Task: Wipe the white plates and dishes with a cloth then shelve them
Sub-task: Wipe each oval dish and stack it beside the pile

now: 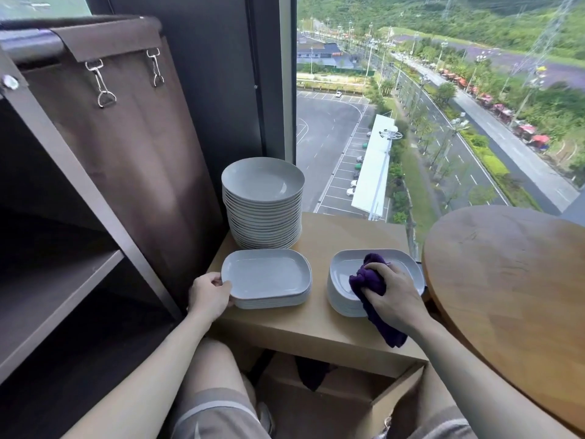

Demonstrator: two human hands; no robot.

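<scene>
Purple cloth, right hand cover dish centre.

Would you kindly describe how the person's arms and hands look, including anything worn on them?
Both arms are bare to the frame's edge, with no sleeves in view. The left hand and right hand wear no gloves, and no rings, watch or bracelet show. Grey shorts with a paler stripe cover the thighs.
</scene>
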